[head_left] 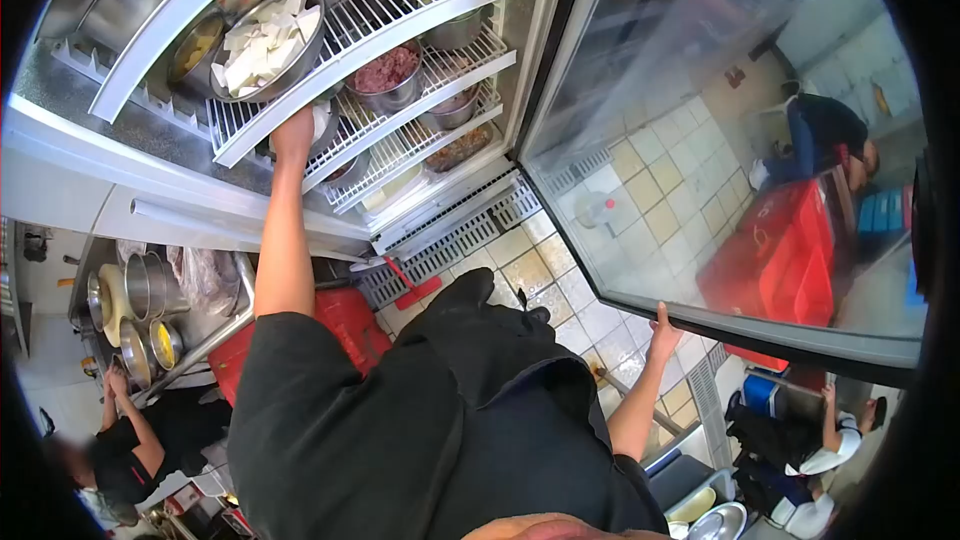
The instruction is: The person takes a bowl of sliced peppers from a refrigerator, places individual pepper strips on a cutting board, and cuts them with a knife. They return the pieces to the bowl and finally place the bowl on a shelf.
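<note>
My left hand (293, 135) reaches into the open fridge, under the front edge of a white wire shelf (375, 52). Its fingers are mostly hidden, next to a metal container (325, 130) with something white in it. On the shelf above sits a metal bowl of white, block-cut pieces (268, 48). My right hand (664, 340) is at the edge of the glass fridge door (640, 190), thumb over the frame, other fingers largely out of sight. To the right of my left hand stands a metal pot of reddish chopped meat (386, 70).
Several metal pots fill the fridge shelves. A red crate (345, 325) stands by my left side, near a metal counter with pots (150, 285). One co-worker (150, 435) is at lower left, others (800, 430) at lower right. Another person (830, 130) bends near red bins (775, 250) beyond the glass.
</note>
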{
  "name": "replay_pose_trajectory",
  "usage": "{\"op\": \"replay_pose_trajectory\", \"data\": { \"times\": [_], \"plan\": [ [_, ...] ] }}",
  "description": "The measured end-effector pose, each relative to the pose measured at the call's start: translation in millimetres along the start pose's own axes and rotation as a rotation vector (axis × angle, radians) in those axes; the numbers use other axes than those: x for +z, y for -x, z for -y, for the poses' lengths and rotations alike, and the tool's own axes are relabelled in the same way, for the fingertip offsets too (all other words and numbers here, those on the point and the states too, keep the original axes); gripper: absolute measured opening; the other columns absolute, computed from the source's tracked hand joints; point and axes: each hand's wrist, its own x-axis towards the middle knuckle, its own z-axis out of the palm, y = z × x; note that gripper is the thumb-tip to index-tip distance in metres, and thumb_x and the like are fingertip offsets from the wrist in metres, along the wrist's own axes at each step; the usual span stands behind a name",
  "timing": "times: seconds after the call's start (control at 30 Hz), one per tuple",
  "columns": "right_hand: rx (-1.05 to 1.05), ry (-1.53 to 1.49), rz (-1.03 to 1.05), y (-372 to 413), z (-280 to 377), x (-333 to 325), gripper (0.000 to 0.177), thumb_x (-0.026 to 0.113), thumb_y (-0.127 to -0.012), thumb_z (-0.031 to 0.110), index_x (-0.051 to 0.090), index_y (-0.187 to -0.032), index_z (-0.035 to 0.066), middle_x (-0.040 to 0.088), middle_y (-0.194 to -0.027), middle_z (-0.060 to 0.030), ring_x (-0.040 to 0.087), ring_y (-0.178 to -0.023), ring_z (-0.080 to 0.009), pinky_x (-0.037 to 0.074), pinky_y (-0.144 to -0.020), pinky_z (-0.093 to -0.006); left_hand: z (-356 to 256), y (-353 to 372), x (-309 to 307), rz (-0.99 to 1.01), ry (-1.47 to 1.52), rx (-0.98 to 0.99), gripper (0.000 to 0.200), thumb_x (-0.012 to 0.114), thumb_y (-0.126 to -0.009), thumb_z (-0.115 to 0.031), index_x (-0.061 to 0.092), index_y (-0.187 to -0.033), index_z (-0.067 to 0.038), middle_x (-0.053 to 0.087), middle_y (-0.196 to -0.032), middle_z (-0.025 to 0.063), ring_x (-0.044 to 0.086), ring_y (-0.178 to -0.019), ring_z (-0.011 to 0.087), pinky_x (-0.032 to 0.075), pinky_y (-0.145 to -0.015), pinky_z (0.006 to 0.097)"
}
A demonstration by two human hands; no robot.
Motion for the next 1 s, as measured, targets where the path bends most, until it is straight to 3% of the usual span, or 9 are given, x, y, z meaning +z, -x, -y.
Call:
{"op": "replay_pose_trajectory", "data": {
  "times": [0.07, 0.17, 0.2, 0.4, 0.63, 0.83, 0.9, 0.97, 1.0],
  "plan": [
    [0.001, -0.01, 0.012, -8.8, -2.1, -0.1, 0.05, 0.079, -0.086, 0.029, 0.059, -0.123, 0.002, 0.065, -0.114, -0.0089, 0.064, -0.095, -0.0172, 0.055, -0.07, -0.0308, -25.4, 1.4, -4.9, 0.011, 0.074, 0.036, 0.015, 0.074, -0.088, -0.014, 0.077, -0.101, -0.007, 0.076, -0.094, 0.0119, 0.071, -0.084, 0.0246, 0.052, -0.078, 0.0363],
    [0.012, -0.021, 0.019, -1.7, -8.2, -1.0, 0.05, 0.079, -0.086, 0.029, 0.059, -0.122, 0.002, 0.065, -0.114, -0.0093, 0.064, -0.096, -0.0178, 0.055, -0.07, -0.0314, -60.2, 18.1, -25.6, 0.08, 0.408, -0.294, 0.015, 0.076, -0.086, -0.012, 0.075, -0.096, -0.001, 0.072, -0.086, 0.0056, 0.062, -0.072, 0.0123, 0.048, -0.069, 0.0282],
    [0.02, -0.009, 0.023, -2.0, -5.4, -4.6, 0.05, 0.079, -0.086, 0.03, 0.059, -0.123, 0.002, 0.064, -0.115, -0.0092, 0.063, -0.098, -0.0184, 0.055, -0.07, -0.0323, -68.2, 29.8, -32.2, 0.12, 0.265, -0.284, 0.013, 0.077, -0.084, -0.008, 0.073, -0.091, 0.002, 0.065, -0.076, -0.0002, 0.051, -0.067, 0.0067, 0.042, -0.064, 0.0238],
    [0.016, -0.014, 0.058, -14.7, -8.8, -8.9, 0.053, 0.08, -0.086, 0.028, 0.056, -0.126, 0.003, 0.063, -0.119, -0.0083, 0.063, -0.102, -0.0186, 0.055, -0.07, -0.0334, -129.7, 85.6, -67.2, 0.108, 0.331, -0.013, 0.017, 0.082, -0.075, 0.0, 0.07, -0.087, 0.001, 0.062, -0.088, 0.0057, 0.054, -0.071, 0.0126, 0.044, -0.064, 0.0271],
    [-0.015, -0.085, 0.177, -35.5, -15.7, -10.2, 0.061, 0.081, -0.086, 0.027, 0.048, -0.131, 0.003, 0.06, -0.126, -0.0121, 0.06, -0.111, -0.022, 0.055, -0.079, -0.0375, -202.6, 173.5, -74.3, 0.206, 0.299, 0.214, 0.025, 0.078, -0.065, 0.006, 0.068, -0.086, -0.004, 0.06, -0.084, 0.0084, 0.06, -0.084, 0.0272, 0.049, -0.076, 0.0367],
    [-0.165, -0.006, 0.312, -26.9, -10.2, -19.3, 0.073, 0.084, -0.08, 0.03, 0.047, -0.132, -0.006, 0.065, -0.118, -0.0133, 0.065, -0.096, -0.0198, 0.056, -0.063, -0.0314, -259.8, 262.6, -62.5, 0.355, 0.263, 0.225, 0.02, 0.077, -0.068, 0.0, 0.068, -0.085, -0.004, 0.06, -0.085, 0.0104, 0.061, -0.084, 0.0299, 0.049, -0.076, 0.0388],
    [-0.286, 0.041, 0.283, -38.7, -46.7, -16.5, 0.066, 0.083, -0.078, 0.024, 0.053, -0.128, -0.007, 0.062, -0.126, -0.0203, 0.061, -0.111, -0.0297, 0.05, -0.094, -0.0396, -269.2, 303.7, -60.7, 0.416, 0.261, 0.204, 0.018, 0.076, -0.069, -0.001, 0.064, -0.083, -0.003, 0.059, -0.086, 0.0131, 0.061, -0.084, 0.0334, 0.049, -0.075, 0.0406],
    [-0.349, 0.217, 0.255, -11.8, -35.1, -28.2, 0.079, 0.082, -0.078, 0.029, 0.047, -0.139, -0.007, 0.055, -0.138, -0.0267, 0.052, -0.13, -0.037, 0.04, -0.111, -0.0409, -262.2, 350.4, -59.3, 0.499, 0.223, 0.215, 0.019, 0.075, -0.07, -0.001, 0.06, -0.082, -0.001, 0.058, -0.085, 0.0149, 0.06, -0.082, 0.036, 0.048, -0.073, 0.0427],
    [-0.184, 0.188, 0.401, 4.2, -14.7, -41.7, 0.083, 0.083, -0.077, 0.029, 0.044, -0.142, -0.005, 0.052, -0.141, -0.0264, 0.051, -0.132, -0.0375, 0.039, -0.112, -0.0407, -259.9, 375.6, -58.3, 0.506, 0.233, 0.215, 0.019, 0.074, -0.071, 0.0, 0.06, -0.083, 0.0, 0.057, -0.084, 0.0153, 0.059, -0.081, 0.0365, 0.048, -0.072, 0.0433]
  ]
}}
